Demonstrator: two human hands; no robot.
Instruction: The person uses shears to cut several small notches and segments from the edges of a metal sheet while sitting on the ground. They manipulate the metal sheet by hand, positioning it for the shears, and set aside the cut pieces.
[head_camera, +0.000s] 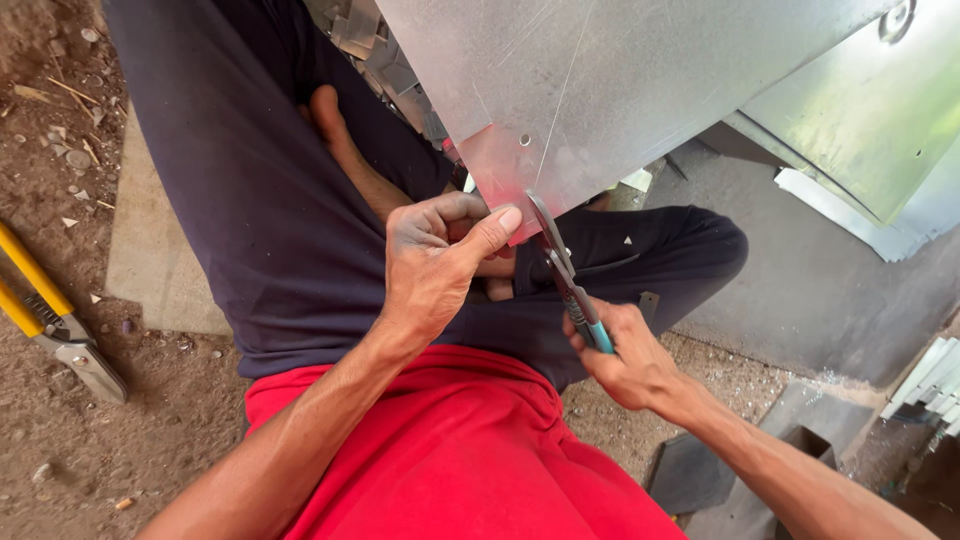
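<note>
Galvanised sheet metal (600, 90) fills the upper middle of the view, one large panel sloping down to a corner just above the lap of a seated person in dark trousers and a red shirt. The left hand (435, 260) pinches that lower corner, thumb pressed flat along the edge and the curled fingers behind it. The right hand (625, 360) is closed around the blue-sleeved handles of one pair of tin snips (560, 262), whose blades meet the sheet's edge just beside the left thumb. A second pair of snips (50, 320), with yellow handles, lies untouched on the dirt floor at the far left, well apart from both hands. One more sheet of bright metal (870, 110) leans at the upper right, with a narrow cut strip (850, 215) below it. Small offcuts (380, 55) are heaped beyond the knee, too jumbled to count, and a stack of pale ribbed strips (935, 385) shows at the right edge.
</note>
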